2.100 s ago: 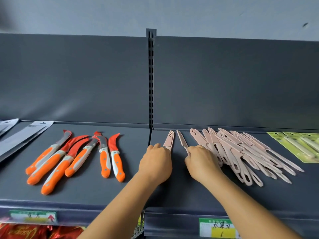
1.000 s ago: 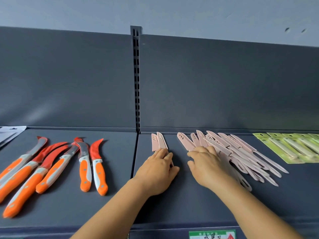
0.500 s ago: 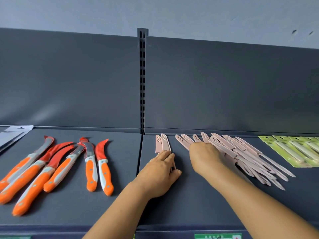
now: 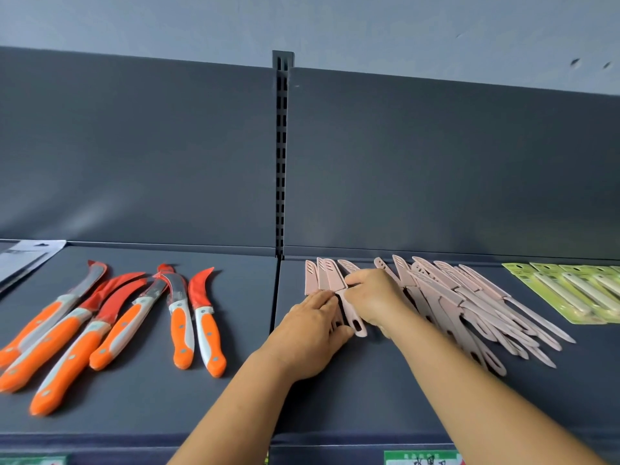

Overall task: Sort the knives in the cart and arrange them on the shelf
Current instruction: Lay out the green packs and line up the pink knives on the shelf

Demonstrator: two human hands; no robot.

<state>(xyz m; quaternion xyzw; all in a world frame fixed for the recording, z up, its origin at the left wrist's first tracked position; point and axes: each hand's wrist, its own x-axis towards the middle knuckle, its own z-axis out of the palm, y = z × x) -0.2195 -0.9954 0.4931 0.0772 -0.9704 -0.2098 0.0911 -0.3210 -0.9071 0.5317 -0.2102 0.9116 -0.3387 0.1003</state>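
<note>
Now we straighten the pink knives on the shelf.

Nearest, our left hand [image 4: 310, 333] lies flat, straight fingers pressing on the handles of the small row of pink knives [image 4: 323, 278] at the left edge of the right shelf [image 4: 369, 397] bay. Just beside it our right hand [image 4: 375, 298] curls its fingers round one pink knife [image 4: 352, 317]. Beyond lies the fanned pink pile [image 4: 469, 307]; orange-handled knives [image 4: 134, 323] sit well apart, left.

Bare shelf [image 4: 335, 397] lies open in front; pink knife pile [image 4: 463, 307] crowds the right, orange knives [image 4: 127, 323] the left.
</note>
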